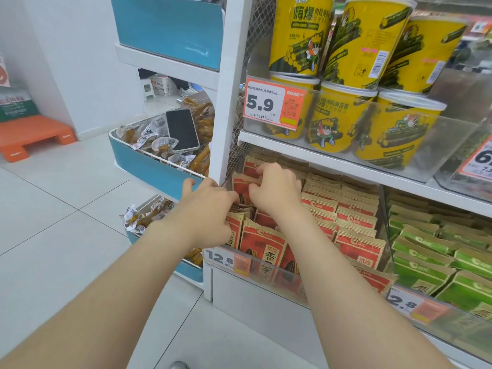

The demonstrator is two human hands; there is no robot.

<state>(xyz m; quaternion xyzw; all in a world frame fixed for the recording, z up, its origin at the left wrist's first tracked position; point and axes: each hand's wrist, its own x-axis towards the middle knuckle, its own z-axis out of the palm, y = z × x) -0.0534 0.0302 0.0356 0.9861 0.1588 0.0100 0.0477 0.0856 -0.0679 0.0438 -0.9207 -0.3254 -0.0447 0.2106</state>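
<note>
Left hand point(210, 201) and right hand point(277, 187) both grip red-and-tan paper seed packets point(262, 235) in the jumbled row beneath them, while neighbouring rows point(354, 217) to their right already stand tidy.

Left grip point(206, 206): pushed in among the red packets point(262, 235) at the row's left end, fingertips hidden.
Right grip point(277, 190): fingers curled over the top edge of the back packet point(241, 187).
Shelf above: yellow tubs point(343, 121) behind a 5.9 price tag point(274, 102).
Side bin point(149, 166): a phone point(182, 130) lying on wrapped snacks.
</note>
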